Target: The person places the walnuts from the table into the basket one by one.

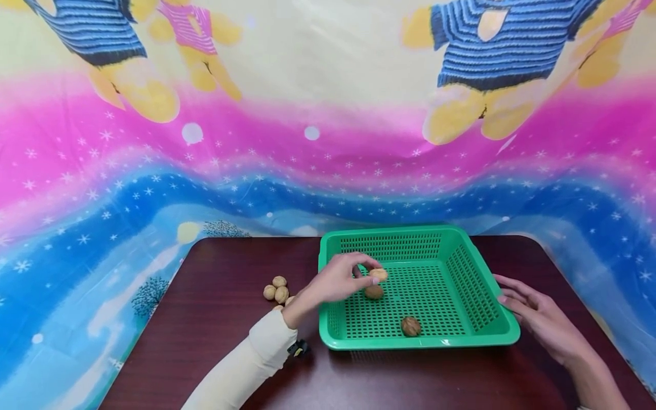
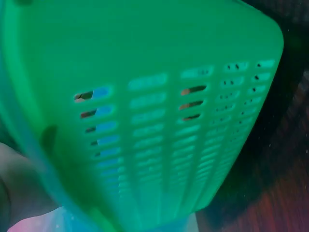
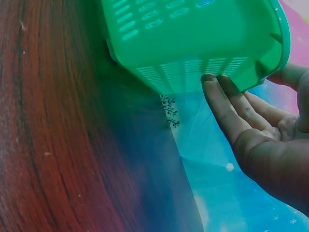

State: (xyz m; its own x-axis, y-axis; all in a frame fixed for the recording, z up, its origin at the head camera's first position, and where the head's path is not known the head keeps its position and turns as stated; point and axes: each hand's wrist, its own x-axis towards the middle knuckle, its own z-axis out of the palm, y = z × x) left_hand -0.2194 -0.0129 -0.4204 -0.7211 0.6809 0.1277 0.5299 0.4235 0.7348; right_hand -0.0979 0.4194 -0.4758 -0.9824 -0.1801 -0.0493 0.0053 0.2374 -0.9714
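Reddish-brown table bears a green basket before a snowflake-printed cloth.

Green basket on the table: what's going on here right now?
A person's left hand pinches a walnut over the floor of the green plastic basket, while the right hand touches its right side. Two more walnuts lie in the basket; a small cluster of walnuts sits left of it on the table.
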